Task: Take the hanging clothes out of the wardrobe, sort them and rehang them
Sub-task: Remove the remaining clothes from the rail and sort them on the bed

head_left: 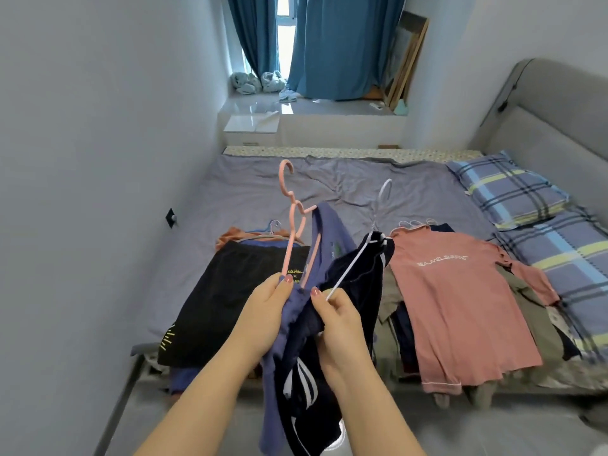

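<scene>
My left hand (267, 311) grips the end of a pink hanger (292, 218) with a blue-purple garment (324, 232) draped on it. My right hand (339, 319) pinches the end of a white hanger (355, 261) that carries a dark navy garment with white stripes (358, 274). Both garments hang down between my forearms, above the bed's near edge. On the bed lie two piles: a black garment (227, 291) on top of the left one, a pink long-sleeved shirt (454, 297) on top of the right one, both still with hangers.
The bed has a grey sheet (256, 189) and checked pillows (506, 189) at the right by a grey headboard (539, 106). A wall runs close along the left. Blue curtains (342, 44), a window ledge and a white cabinet (253, 128) stand beyond the bed.
</scene>
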`<state>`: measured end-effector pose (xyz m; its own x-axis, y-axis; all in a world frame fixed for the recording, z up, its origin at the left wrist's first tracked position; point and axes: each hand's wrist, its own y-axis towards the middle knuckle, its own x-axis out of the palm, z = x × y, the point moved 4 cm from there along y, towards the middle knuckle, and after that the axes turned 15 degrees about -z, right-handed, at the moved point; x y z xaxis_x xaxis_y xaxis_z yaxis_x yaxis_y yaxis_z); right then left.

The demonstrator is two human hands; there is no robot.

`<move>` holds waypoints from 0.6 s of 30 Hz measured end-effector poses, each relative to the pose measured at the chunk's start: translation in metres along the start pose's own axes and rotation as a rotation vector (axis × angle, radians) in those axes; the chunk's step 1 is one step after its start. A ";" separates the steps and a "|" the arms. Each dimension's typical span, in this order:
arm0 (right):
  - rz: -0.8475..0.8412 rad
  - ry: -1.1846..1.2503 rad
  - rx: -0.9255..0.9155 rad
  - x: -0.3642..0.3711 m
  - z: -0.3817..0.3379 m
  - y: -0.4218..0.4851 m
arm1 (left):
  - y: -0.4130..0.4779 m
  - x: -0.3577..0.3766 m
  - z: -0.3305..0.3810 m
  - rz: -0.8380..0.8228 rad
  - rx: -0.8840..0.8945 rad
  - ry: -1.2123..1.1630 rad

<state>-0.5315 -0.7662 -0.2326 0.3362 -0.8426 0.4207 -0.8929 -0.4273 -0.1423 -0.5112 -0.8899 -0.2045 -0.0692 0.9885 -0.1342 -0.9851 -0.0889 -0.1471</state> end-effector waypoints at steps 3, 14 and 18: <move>-0.088 0.281 0.023 0.038 0.016 0.018 | -0.018 -0.061 -0.003 0.085 0.017 -0.004; -0.062 0.235 0.095 0.140 0.038 0.071 | -0.058 -0.195 -0.021 0.493 -0.049 -0.010; -0.116 0.290 0.207 0.159 0.043 0.102 | -0.065 -0.227 -0.027 0.573 -0.086 0.054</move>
<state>-0.5561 -0.9577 -0.2187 0.3067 -0.6695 0.6765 -0.7642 -0.5970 -0.2443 -0.4276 -1.1116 -0.1911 -0.5774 0.7723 -0.2650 -0.7763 -0.6198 -0.1148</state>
